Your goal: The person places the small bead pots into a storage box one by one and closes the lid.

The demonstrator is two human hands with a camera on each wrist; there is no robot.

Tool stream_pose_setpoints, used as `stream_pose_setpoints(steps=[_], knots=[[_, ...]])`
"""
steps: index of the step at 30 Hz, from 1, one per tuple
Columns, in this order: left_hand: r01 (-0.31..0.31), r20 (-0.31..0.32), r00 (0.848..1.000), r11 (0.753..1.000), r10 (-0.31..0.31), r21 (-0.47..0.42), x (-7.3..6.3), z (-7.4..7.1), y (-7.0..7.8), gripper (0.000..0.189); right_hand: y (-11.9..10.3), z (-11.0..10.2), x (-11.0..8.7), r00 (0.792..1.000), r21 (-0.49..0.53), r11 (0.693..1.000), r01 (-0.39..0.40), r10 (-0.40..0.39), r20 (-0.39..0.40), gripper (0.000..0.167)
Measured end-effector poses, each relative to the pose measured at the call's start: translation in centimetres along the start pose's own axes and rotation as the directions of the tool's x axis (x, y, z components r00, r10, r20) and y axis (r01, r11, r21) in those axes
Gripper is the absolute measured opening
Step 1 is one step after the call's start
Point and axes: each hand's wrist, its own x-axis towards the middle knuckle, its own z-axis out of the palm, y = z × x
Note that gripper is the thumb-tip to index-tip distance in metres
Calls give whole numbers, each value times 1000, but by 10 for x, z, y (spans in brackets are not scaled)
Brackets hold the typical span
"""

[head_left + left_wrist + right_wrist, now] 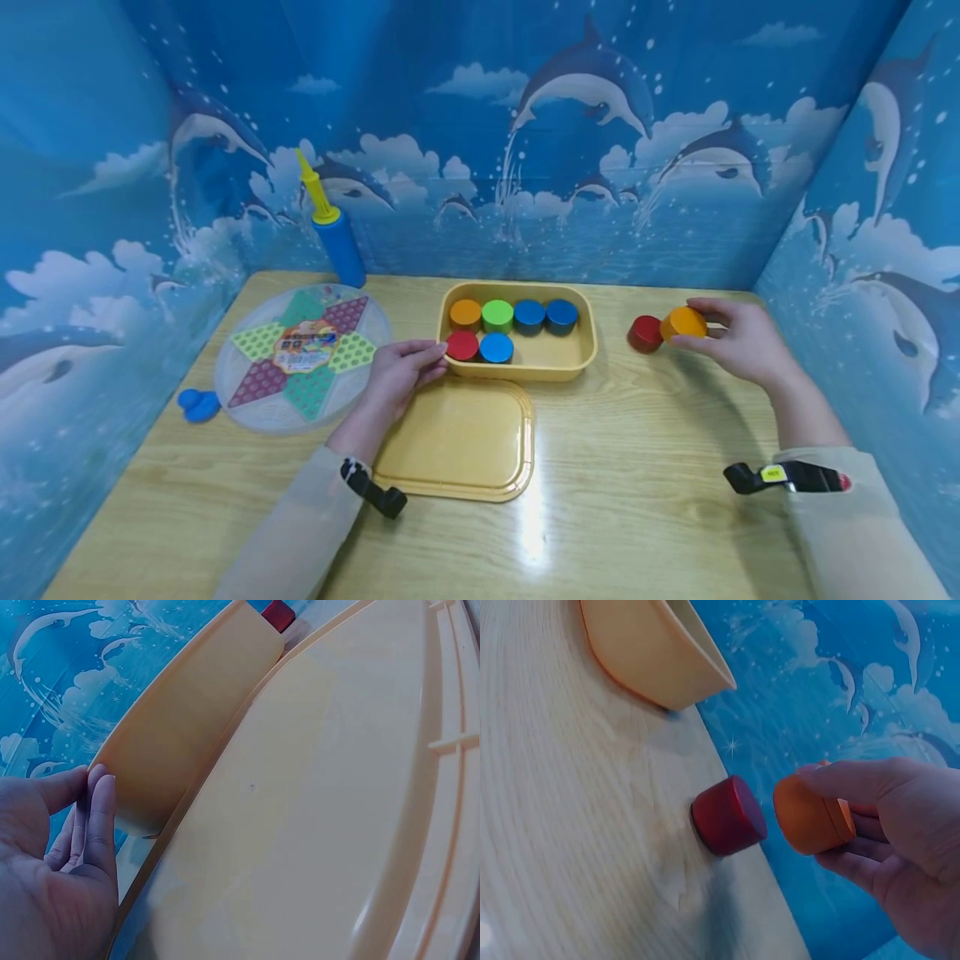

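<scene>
An orange round container [683,323] is pinched between the thumb and fingers of my right hand [750,340], off the table in the right wrist view. Beside it a dark red round container [729,816] stands on the table. My left hand [401,373] pinches the near left rim of a yellow plastic box [525,373]. Inside the box stand several round containers: an orange one [465,314], a green one [497,316], two dark blue ones at the back, and in front a red one [462,345] and a lighter blue one [497,347].
The yellow lid [457,437] lies flat before the box. To the left are a round clear case with a star-patterned board [300,358], a blue pump with yellow top [341,242] and a small blue object [198,405]. A dolphin-print curtain [480,150] surrounds the table.
</scene>
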Motion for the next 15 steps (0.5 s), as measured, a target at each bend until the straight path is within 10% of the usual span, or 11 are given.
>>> stream_pose_setpoints(steps=[15], knots=[[-2,7,1000,1000,2,1,1,-1,0,28,-58,15,8,984,-31,985,167,-165,75,66]])
